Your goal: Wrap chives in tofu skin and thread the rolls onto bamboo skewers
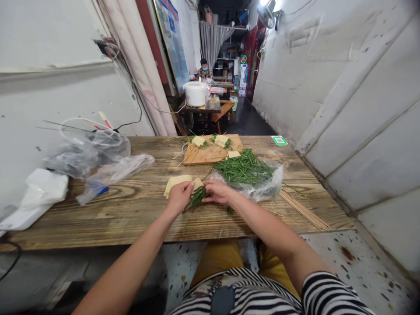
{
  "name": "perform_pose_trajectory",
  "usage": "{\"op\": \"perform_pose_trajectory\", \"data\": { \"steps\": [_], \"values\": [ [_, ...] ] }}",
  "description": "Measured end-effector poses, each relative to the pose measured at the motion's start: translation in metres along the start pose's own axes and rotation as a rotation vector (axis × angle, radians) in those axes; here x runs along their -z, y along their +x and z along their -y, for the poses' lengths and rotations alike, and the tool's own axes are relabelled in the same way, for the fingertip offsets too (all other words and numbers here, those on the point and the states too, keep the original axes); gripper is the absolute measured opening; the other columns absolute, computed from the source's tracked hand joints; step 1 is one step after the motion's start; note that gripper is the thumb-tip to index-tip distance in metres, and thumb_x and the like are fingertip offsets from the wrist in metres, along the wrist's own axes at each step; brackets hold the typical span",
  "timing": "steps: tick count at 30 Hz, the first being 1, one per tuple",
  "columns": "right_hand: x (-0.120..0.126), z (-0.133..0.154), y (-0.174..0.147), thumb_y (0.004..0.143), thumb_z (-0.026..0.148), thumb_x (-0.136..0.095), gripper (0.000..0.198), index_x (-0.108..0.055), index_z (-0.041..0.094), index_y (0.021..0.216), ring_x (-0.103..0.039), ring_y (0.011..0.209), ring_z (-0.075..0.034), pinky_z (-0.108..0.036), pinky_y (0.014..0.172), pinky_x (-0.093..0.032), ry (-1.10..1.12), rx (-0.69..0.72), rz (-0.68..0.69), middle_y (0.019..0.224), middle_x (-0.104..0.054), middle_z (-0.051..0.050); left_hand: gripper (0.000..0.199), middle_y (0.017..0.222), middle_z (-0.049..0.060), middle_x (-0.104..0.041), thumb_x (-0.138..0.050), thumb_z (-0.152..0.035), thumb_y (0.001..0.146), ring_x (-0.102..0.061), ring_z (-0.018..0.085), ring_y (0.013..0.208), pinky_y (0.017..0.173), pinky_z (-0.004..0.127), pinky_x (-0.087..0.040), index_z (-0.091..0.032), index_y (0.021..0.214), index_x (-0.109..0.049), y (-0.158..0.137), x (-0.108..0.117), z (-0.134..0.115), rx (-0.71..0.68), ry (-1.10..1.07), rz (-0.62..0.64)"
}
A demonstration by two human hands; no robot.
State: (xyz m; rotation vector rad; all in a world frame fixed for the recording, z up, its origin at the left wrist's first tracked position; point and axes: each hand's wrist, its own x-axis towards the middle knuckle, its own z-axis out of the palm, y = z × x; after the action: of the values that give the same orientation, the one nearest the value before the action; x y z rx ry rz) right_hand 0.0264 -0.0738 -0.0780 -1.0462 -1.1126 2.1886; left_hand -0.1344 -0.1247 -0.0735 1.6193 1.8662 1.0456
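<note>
My left hand (180, 197) pinches a pale yellow tofu skin sheet (197, 183) between thumb and fingers, low over the wooden table. My right hand (217, 192) closes on the end of a small bunch of green chives (197, 198), which lies against the sheet. Just behind my left hand rests a stack of tofu skin sheets (173, 182). To the right of my hands, a heap of cut chives (244, 168) spreads over a clear plastic bag (271, 186), with a small tofu skin piece (233, 154) at its far edge.
Filled tofu skin rolls (198, 141) sit on a cutting board (203, 156) at the table's far side. Thin wooden skewers (303, 210) lie right. Crumpled plastic bags (95, 153) cover the left. Beyond, a white cooker (195, 94) stands on another table near a seated person (204, 72).
</note>
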Motion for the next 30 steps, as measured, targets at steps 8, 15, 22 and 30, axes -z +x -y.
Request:
{"op": "perform_pose_trajectory", "data": {
  "steps": [8,15,22,30],
  "values": [
    [0.007,-0.005,0.014,0.056,0.006,-0.051,0.027,-0.058,0.02,0.077,-0.059,0.077,-0.013,-0.031,0.082,-0.051,-0.118,0.11,-0.184,0.074,-0.06,0.005,0.038,0.082,0.006,-0.076,-0.046,-0.039,0.081,-0.065,0.024,0.076,0.068,0.029,-0.044,-0.015,0.084,-0.075,0.029,0.011,-0.023,-0.019,0.115,-0.042],
    [0.009,-0.001,0.008,0.065,0.012,-0.06,0.064,-0.057,0.019,0.128,-0.054,0.121,-0.02,-0.033,0.106,-0.039,-0.65,0.512,-0.266,0.13,-0.06,-0.006,0.04,0.088,0.005,-0.075,-0.049,-0.044,0.08,-0.065,0.023,0.081,0.072,0.029,-0.046,-0.015,0.092,-0.075,0.024,0.03,-0.02,-0.092,0.024,-0.167],
    [-0.008,0.01,-0.016,0.077,0.025,-0.069,0.018,-0.071,0.017,0.092,-0.059,0.109,-0.023,-0.036,0.097,-0.042,-1.028,0.67,-0.281,0.114,-0.068,-0.009,0.055,0.081,0.007,-0.072,-0.066,-0.061,0.067,-0.061,0.019,0.071,0.066,0.028,-0.049,-0.012,0.092,-0.073,0.007,0.018,-0.011,0.014,-0.403,0.039],
    [-0.014,0.004,-0.021,0.082,0.022,-0.066,0.02,-0.062,0.018,0.063,-0.053,0.047,-0.01,-0.02,0.05,-0.037,-0.716,0.24,-0.065,0.047,-0.057,0.006,0.062,0.071,0.005,-0.07,-0.077,-0.065,0.052,-0.061,0.016,0.064,0.062,0.027,-0.049,-0.011,0.082,-0.071,-0.01,0.024,0.007,0.185,-0.566,0.032]
  ]
}}
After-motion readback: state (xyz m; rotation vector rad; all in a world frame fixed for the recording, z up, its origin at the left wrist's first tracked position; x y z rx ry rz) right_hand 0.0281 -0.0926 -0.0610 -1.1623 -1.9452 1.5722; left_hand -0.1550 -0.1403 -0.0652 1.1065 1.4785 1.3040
